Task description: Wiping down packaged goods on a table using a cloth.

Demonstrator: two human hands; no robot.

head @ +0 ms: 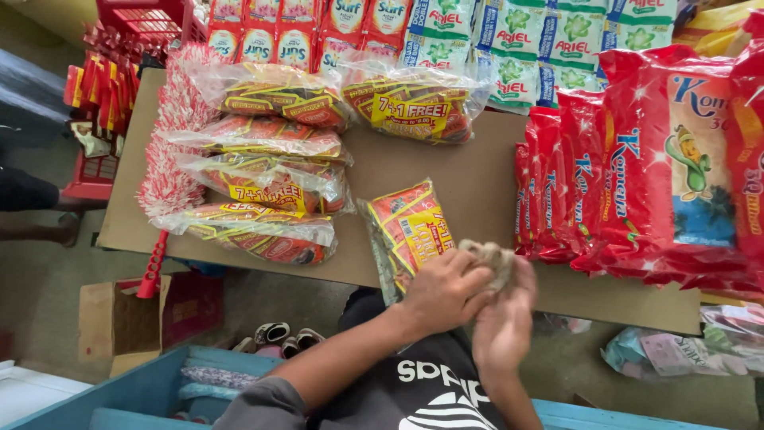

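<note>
Both my hands are together at the front edge of a brown cardboard tabletop [485,171]. My left hand [442,293] and my right hand [504,325] are closed around a crumpled tan rag [493,259], which sticks out above the fingers. Just left of the hands lies a clear bag of red and yellow sachets [410,229], touching or nearly touching my left hand. My black shirt with white print fills the bottom of the view.
Several more clear bags of red-yellow sachets [267,179] lie on the left, beside a red-and-white duster [163,171]. Red snack packs [652,159] are stacked at the right, with detergent sachets [517,40] along the back. On the floor are a cardboard box [119,318], a blue crate [151,386] and sandals [274,334].
</note>
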